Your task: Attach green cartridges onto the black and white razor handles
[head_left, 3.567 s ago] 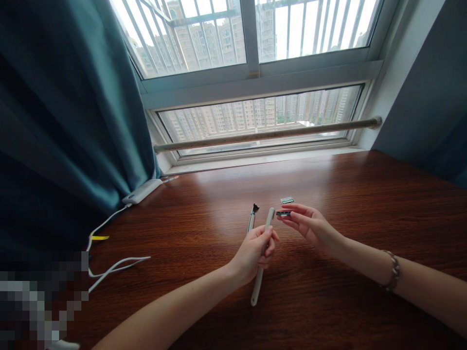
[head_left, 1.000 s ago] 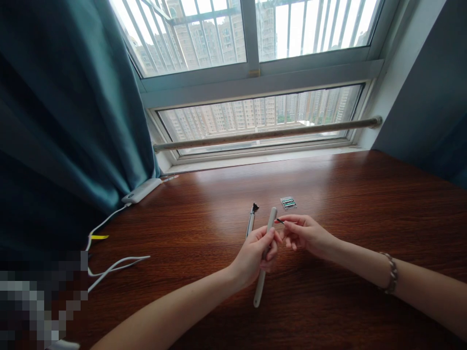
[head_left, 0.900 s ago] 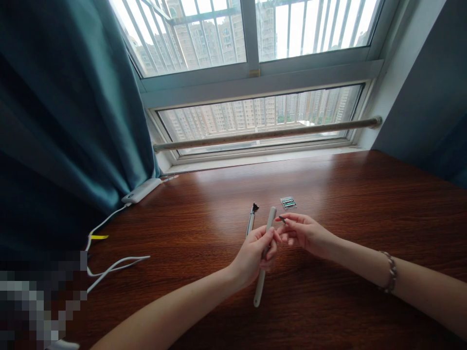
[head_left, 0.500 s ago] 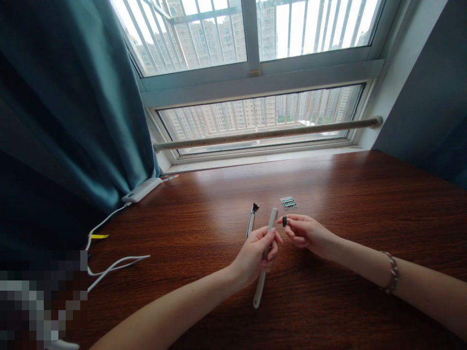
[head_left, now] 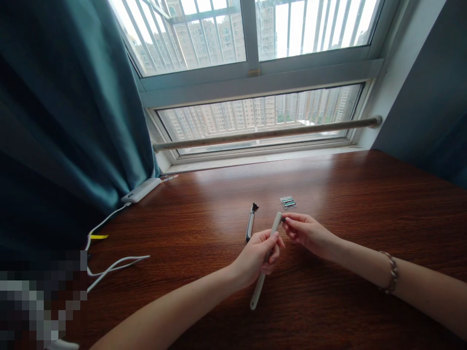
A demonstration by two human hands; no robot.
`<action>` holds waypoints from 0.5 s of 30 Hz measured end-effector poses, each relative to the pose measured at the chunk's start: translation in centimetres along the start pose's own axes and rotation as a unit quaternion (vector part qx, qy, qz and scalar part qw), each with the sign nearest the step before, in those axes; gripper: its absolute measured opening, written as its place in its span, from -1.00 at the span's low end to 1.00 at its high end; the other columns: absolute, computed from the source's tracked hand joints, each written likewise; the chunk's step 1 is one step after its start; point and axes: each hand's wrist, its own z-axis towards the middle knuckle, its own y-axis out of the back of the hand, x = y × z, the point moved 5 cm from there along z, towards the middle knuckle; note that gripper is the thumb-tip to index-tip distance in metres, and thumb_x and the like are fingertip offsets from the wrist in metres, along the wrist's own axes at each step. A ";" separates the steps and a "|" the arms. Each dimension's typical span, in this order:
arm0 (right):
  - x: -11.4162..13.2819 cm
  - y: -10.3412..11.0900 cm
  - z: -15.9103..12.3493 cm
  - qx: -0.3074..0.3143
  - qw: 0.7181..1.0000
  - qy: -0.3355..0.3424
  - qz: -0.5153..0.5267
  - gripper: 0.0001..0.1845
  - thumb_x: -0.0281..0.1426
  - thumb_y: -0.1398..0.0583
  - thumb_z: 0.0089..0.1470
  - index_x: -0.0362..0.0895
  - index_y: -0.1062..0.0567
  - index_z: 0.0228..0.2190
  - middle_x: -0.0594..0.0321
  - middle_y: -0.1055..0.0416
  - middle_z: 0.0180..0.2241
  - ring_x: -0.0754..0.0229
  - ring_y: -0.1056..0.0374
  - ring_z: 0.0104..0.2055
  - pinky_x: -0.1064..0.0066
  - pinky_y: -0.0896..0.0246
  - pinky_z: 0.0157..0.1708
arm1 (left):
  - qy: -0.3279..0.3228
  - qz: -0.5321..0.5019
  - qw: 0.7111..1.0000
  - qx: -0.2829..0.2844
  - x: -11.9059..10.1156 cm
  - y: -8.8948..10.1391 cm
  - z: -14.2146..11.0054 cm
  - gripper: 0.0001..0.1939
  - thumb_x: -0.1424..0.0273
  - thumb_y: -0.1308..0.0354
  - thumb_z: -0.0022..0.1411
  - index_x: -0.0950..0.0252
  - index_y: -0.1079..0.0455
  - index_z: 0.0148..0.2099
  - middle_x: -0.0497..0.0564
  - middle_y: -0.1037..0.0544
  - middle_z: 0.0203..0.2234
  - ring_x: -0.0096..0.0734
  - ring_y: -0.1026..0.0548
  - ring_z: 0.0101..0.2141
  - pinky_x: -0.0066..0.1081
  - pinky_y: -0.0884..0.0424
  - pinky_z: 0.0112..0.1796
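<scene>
My left hand (head_left: 257, 255) is closed around the middle of a pale toothbrush (head_left: 278, 219), its head up and its handle end slanting down toward me. Short bristles face right. In a pinch between thumb and fingertips, my right hand (head_left: 302, 231) holds a small dark razor cartridge (head_left: 284, 220), mostly hidden by the fingers. The cartridge is right at the bristles and appears to touch them. Behind my left hand a razor handle (head_left: 250, 222) with a black end lies on the table. A clear pack of cartridges (head_left: 288, 202) lies just beyond my right hand.
The brown wooden table (head_left: 204, 204) runs up to the window. At the left are a white power strip or box (head_left: 142, 190), a white cable (head_left: 118, 265) and a yellow strip (head_left: 99, 237), beside a teal curtain (head_left: 83, 121). A metal rail (head_left: 270, 133) crosses the window.
The toothbrush head has tilted right and turned, bringing its bristles against the cartridge. My right hand has turned the cartridge, so less of it shows.
</scene>
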 end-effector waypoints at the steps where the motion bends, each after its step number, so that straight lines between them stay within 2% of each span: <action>1: 0.0 -0.1 0.0 0.008 1.000 0.000 0.007 -0.72 -0.35 -0.24 -0.10 -0.18 -0.44 -0.27 0.29 -0.27 -0.51 0.42 -0.13 -0.54 0.57 0.01 -0.56 | 0.004 0.004 1.000 0.001 0.1 0.0 0.0 -0.73 0.19 0.03 0.15 0.32 -0.17 -0.37 -0.22 -0.12 -0.78 -0.72 0.06 -0.80 -0.60 0.18 -0.75; 4: 0.1 -0.9 -0.2 0.042 0.999 -0.003 0.016 -0.70 -0.33 -0.22 -0.07 -0.21 -0.45 -0.26 0.22 -0.31 -0.46 0.36 -0.18 -0.46 0.52 -0.07 -0.46 | 0.013 0.015 1.000 -0.001 0.1 -0.1 0.1 -0.71 0.16 0.03 0.13 0.32 -0.17 -0.37 -0.22 -0.12 -0.77 -0.73 0.06 -0.80 -0.60 0.18 -0.75; 7: 0.1 -1.5 -0.3 0.077 0.997 0.007 -0.011 -0.70 -0.33 -0.22 -0.08 -0.25 -0.46 -0.28 0.20 -0.33 -0.46 0.36 -0.17 -0.47 0.50 -0.06 -0.45 | 0.010 0.021 1.000 -0.002 -0.1 -0.2 0.1 -0.70 0.15 0.02 0.13 0.32 -0.18 -0.36 -0.22 -0.13 -0.77 -0.73 0.05 -0.80 -0.60 0.17 -0.75; 11: -0.2 -1.5 -0.4 0.085 0.996 -0.009 -0.030 -0.69 -0.36 -0.22 -0.07 -0.25 -0.44 -0.25 0.19 -0.34 -0.44 0.36 -0.19 -0.46 0.50 -0.06 -0.44 | 0.017 0.019 1.000 -0.001 -0.1 -0.4 0.0 -0.70 0.15 0.02 0.13 0.31 -0.16 -0.37 -0.21 -0.13 -0.77 -0.73 0.05 -0.80 -0.60 0.17 -0.76; 15: -0.1 -1.5 -0.3 0.092 0.996 -0.003 0.002 -0.70 -0.25 -0.14 0.01 -0.24 -0.44 -0.31 0.18 -0.33 -0.45 0.31 -0.23 -0.43 0.47 -0.07 -0.43 | -0.009 0.013 1.000 -0.011 -0.3 -0.2 0.0 -0.72 0.17 0.02 0.13 0.31 -0.16 -0.38 -0.22 -0.11 -0.78 -0.72 0.05 -0.80 -0.61 0.16 -0.76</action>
